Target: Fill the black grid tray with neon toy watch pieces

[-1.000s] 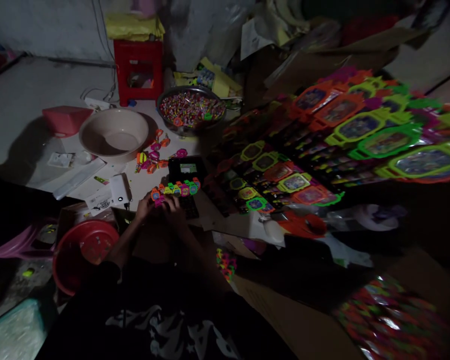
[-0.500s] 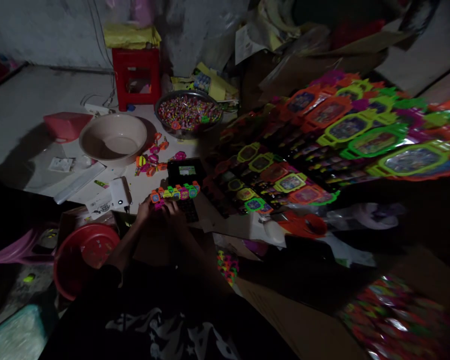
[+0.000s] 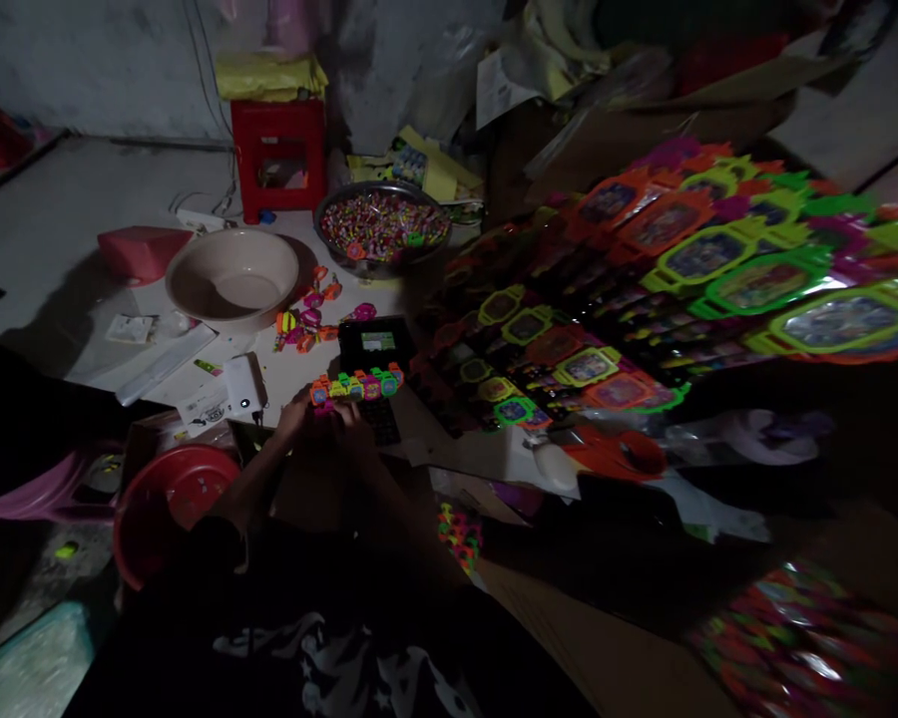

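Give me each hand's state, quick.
Left hand: at a row of toy watches; grip too dark to tell.
Right hand: at it too; grip also unclear.

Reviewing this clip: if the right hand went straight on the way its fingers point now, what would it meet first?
Most likely the row of colourful toy watches, directly ahead of the right hand. It may already be touching them; depth is hard to judge in this dim view.
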`<move>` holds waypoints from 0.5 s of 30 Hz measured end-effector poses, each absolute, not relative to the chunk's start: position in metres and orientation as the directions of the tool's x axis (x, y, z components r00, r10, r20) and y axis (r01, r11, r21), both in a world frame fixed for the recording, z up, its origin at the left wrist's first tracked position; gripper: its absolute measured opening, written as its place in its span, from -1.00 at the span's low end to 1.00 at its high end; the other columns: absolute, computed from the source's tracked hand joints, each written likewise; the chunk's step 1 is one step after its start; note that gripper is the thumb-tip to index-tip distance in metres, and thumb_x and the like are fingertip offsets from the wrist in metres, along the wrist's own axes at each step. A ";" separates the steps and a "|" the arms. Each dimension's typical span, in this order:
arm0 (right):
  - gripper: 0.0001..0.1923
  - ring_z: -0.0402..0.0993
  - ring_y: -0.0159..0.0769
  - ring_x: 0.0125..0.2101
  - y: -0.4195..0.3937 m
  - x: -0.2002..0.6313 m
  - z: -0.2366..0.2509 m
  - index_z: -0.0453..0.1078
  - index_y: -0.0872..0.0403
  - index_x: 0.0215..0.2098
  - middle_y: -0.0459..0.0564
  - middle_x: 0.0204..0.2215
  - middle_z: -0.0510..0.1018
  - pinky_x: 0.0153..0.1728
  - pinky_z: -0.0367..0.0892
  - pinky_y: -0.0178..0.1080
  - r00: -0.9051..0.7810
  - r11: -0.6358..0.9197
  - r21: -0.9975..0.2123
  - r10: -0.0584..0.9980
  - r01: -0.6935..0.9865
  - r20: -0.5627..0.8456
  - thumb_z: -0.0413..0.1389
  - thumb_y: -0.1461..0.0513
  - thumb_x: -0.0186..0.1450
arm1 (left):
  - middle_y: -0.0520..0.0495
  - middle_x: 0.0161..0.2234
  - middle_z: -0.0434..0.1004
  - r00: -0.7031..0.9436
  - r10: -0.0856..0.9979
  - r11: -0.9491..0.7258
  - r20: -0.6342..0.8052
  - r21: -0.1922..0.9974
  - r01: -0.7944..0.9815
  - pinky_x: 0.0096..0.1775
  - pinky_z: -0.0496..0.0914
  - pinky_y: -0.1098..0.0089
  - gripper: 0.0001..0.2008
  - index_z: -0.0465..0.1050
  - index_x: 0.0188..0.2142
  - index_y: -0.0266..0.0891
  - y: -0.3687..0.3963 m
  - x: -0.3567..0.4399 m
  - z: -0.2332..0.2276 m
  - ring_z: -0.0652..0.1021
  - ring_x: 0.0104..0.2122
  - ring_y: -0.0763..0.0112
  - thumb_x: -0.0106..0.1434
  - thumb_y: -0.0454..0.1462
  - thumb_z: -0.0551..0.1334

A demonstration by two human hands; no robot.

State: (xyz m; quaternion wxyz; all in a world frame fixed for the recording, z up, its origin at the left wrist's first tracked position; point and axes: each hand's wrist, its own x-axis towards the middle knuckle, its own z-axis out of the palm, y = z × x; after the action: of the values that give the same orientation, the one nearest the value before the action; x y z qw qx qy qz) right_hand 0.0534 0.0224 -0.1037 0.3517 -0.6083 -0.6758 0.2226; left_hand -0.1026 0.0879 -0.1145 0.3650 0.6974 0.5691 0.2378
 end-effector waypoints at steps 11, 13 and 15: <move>-0.64 0.43 -0.20 0.00 0.021 0.053 -0.096 0.35 0.06 0.10 0.12 0.05 0.41 0.00 0.35 -0.22 -0.030 0.176 -0.762 0.979 0.623 0.202 -0.10 0.17 0.43 | -0.16 0.11 0.43 0.347 0.936 -0.257 0.052 0.775 0.577 0.10 0.28 0.25 -0.43 0.38 0.10 -0.23 0.082 -0.108 -0.121 0.43 0.07 0.15 0.04 -0.28 0.31; -0.62 0.39 -0.21 0.05 0.020 0.056 -0.095 0.33 0.06 0.13 0.13 0.07 0.38 0.06 0.32 -0.20 -0.031 0.201 -0.788 0.974 0.582 0.225 -0.11 0.15 0.43 | -0.14 0.11 0.43 0.358 0.933 -0.248 0.035 0.784 0.569 0.12 0.27 0.25 -0.43 0.38 0.08 -0.20 0.082 -0.110 -0.123 0.42 0.08 0.16 0.03 -0.29 0.32; -0.60 0.34 -0.21 0.09 0.018 0.059 -0.098 0.30 0.06 0.16 0.14 0.08 0.36 0.10 0.29 -0.17 -0.015 0.216 -0.805 0.968 0.553 0.249 -0.13 0.15 0.43 | -0.10 0.11 0.43 0.349 0.937 -0.186 -0.025 0.808 0.558 0.13 0.27 0.26 -0.49 0.41 0.04 -0.18 0.084 -0.113 -0.124 0.41 0.09 0.19 0.04 -0.31 0.30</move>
State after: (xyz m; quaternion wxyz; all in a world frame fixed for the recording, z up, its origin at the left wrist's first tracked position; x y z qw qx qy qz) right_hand 0.0594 0.0183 -0.0977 0.4067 -0.5718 -0.6651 0.2553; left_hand -0.1132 0.0841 -0.1242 0.3790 0.7286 0.5130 0.2496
